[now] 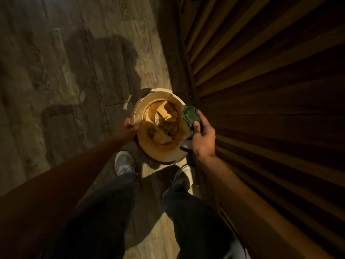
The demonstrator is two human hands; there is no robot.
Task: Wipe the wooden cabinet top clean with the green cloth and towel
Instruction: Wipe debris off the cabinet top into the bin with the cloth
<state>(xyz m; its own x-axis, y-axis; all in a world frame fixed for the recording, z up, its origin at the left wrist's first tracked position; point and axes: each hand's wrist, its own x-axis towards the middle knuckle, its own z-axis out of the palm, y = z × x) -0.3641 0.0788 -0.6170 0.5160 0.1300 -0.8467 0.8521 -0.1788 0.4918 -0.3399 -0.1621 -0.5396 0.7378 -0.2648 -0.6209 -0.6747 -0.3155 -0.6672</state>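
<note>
Green cloth (190, 116), bunched small, is pinched in the right hand (202, 138) at the right rim of the pale bucket (139, 111) on the plank floor (74, 71), while the left hand (130, 128) curls its fingers over the bucket's left rim to steady it. Slatted wooden cabinet front (270, 90) rises just right of the bucket, its top out of view, and no towel shows. My read: wring that cloth well over the bucket's murky contents, keep the left grip firm against tipping, then carry it up damp, not dripping.
</note>
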